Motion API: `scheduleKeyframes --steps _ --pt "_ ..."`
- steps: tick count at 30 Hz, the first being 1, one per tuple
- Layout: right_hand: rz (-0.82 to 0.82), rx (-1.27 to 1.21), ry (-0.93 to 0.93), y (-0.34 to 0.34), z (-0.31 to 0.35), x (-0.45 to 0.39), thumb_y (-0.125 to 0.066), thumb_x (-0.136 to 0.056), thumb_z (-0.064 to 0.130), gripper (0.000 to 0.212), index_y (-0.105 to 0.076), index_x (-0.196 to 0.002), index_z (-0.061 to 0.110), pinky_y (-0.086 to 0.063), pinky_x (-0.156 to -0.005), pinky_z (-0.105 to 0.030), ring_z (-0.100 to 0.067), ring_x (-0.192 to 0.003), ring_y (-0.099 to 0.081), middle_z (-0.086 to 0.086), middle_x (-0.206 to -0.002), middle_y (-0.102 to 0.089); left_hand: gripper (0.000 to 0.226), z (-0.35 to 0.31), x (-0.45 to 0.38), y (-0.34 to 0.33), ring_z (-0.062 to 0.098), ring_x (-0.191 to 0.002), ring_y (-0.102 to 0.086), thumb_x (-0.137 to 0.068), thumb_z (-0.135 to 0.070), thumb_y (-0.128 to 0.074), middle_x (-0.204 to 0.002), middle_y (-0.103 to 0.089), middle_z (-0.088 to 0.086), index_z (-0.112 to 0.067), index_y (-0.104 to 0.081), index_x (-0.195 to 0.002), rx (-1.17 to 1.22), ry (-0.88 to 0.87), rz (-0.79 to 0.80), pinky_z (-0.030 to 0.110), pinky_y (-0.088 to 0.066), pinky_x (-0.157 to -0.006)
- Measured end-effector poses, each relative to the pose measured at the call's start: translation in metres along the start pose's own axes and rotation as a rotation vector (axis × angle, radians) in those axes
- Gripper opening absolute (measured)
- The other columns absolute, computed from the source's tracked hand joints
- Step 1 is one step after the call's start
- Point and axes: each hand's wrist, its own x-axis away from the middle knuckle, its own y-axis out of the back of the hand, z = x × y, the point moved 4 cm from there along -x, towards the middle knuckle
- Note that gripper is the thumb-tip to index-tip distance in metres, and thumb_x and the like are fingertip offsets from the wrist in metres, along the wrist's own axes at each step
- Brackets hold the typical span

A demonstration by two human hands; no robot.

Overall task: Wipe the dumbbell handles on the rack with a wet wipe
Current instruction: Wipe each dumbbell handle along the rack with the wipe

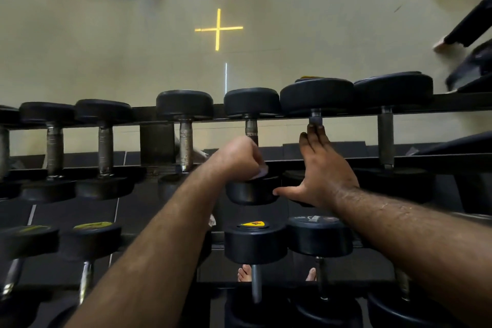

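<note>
A black rack (346,108) carries a row of black dumbbells with steel handles on its top tier. My left hand (239,158) is curled round the handle of one dumbbell (251,128) near the middle, with a pale wet wipe (262,172) showing under its fingers. My right hand (323,168) lies flat with straight fingers along the neighbouring dumbbell's handle (316,121), fingertips touching the metal and thumb spread toward the near head (253,192). That handle is mostly hidden under the hand.
More dumbbells (183,138) stand left and right on the top tier, and a lower tier (255,243) holds others with yellow labels. Beyond the rack is a tan floor with a yellow cross (218,29). Another person's dark sleeve and hand (463,32) reach in at the right. My bare feet (245,273) show below.
</note>
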Motion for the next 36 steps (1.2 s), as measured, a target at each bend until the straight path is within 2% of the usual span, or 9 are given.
scheduleKeyframes --steps 5,8,11,14,19,23,26,31,36 --pt "0.000 0.017 0.003 -0.001 0.000 0.000 -0.051 -0.064 0.106 0.153 0.000 -0.170 0.008 -0.002 -0.134 -0.042 -0.028 -0.164 0.021 -0.012 -0.178 0.018 0.023 -0.025 -0.007 0.007 0.017 -0.097 -0.070 -0.094 -0.010 -0.072 -0.106 -0.074 -0.002 -0.024 -0.080 -0.110 -0.194 -0.249 -0.334 0.028 -0.057 -0.084" --pt "-0.009 0.003 0.006 0.000 0.000 0.000 -0.053 -0.063 0.105 0.153 -0.003 -0.170 0.008 0.000 -0.133 -0.040 -0.027 -0.164 0.017 -0.012 -0.179 0.012 0.016 -0.024 -0.009 -0.025 0.017 -0.085 -0.069 -0.091 -0.018 -0.075 -0.095 -0.072 -0.003 -0.022 -0.080 -0.106 -0.338 -0.316 -0.028 0.031 -0.059 -0.077" --pt "-0.014 0.003 0.016 -0.001 -0.001 -0.002 -0.053 -0.062 0.106 0.154 -0.005 -0.170 0.007 -0.003 -0.134 -0.041 -0.027 -0.165 0.016 -0.012 -0.179 0.009 0.015 -0.014 -0.008 -0.005 0.009 -0.082 -0.069 -0.090 -0.012 -0.076 -0.090 -0.075 -0.010 -0.026 -0.080 -0.093 -0.008 -0.282 0.126 0.027 -0.058 -0.075" --pt "-0.009 0.010 0.008 -0.004 -0.002 -0.002 -0.052 -0.060 0.107 0.156 -0.004 -0.170 0.007 -0.005 -0.135 -0.042 -0.028 -0.165 0.015 -0.012 -0.179 0.011 0.017 -0.005 -0.011 0.016 0.002 -0.084 -0.068 -0.090 -0.010 -0.077 -0.092 -0.075 -0.010 -0.026 -0.080 -0.095 0.188 -0.214 0.004 0.018 -0.053 -0.071" --pt "-0.060 -0.009 0.027 -0.007 -0.003 -0.001 -0.051 -0.058 0.108 0.158 -0.006 -0.170 0.006 -0.006 -0.135 -0.042 -0.029 -0.165 0.012 -0.014 -0.179 0.009 0.022 -0.010 -0.005 -0.020 0.012 -0.089 -0.069 -0.092 -0.012 -0.074 -0.100 -0.076 -0.006 -0.025 -0.081 -0.107 -0.158 -0.214 -0.007 0.028 -0.059 -0.080" --pt "-0.104 -0.024 0.028 -0.010 -0.005 0.000 -0.054 -0.056 0.108 0.158 -0.010 -0.170 0.008 -0.011 -0.135 -0.044 -0.030 -0.166 0.005 -0.014 -0.180 0.000 0.025 0.006 0.022 0.003 0.010 -0.081 -0.072 -0.087 0.005 -0.072 -0.085 -0.079 0.000 -0.016 -0.082 -0.094 0.440 -0.125 0.064 0.024 -0.058 -0.071" --pt "-0.133 -0.030 0.047 -0.009 -0.008 0.002 -0.051 -0.056 0.109 0.152 -0.020 -0.169 0.013 -0.012 -0.135 -0.049 -0.030 -0.166 0.001 -0.013 -0.179 -0.012 0.027 0.012 0.057 0.009 0.023 -0.077 -0.070 -0.082 0.015 -0.064 -0.092 -0.077 0.023 -0.004 -0.079 -0.093 0.849 -0.086 -0.152 0.035 -0.058 -0.073" --pt "-0.272 -0.202 0.035 -0.009 -0.006 0.028 -0.069 -0.086 0.076 0.095 -0.040 -0.164 0.031 -0.003 -0.131 -0.055 -0.024 -0.165 -0.014 -0.004 -0.174 -0.030 0.015 -0.013 0.116 -0.022 0.021 -0.076 -0.070 -0.095 0.006 -0.068 -0.086 -0.075 0.014 -0.006 -0.076 -0.096 1.214 -0.053 -0.450 0.028 -0.060 -0.066" --pt "-0.194 -1.386 -0.023 0.022 -0.007 0.113 -0.070 -0.105 0.028 0.019 -0.080 -0.117 0.017 -0.062 -0.092 -0.041 -0.022 -0.102 -0.075 0.001 -0.106 -0.080 0.016 -0.067 0.173 -0.055 0.035 -0.097 -0.077 -0.094 -0.024 -0.079 -0.101 -0.079 0.014 -0.013 -0.078 -0.107 1.297 -0.023 -0.604 0.045 -0.063 -0.069"
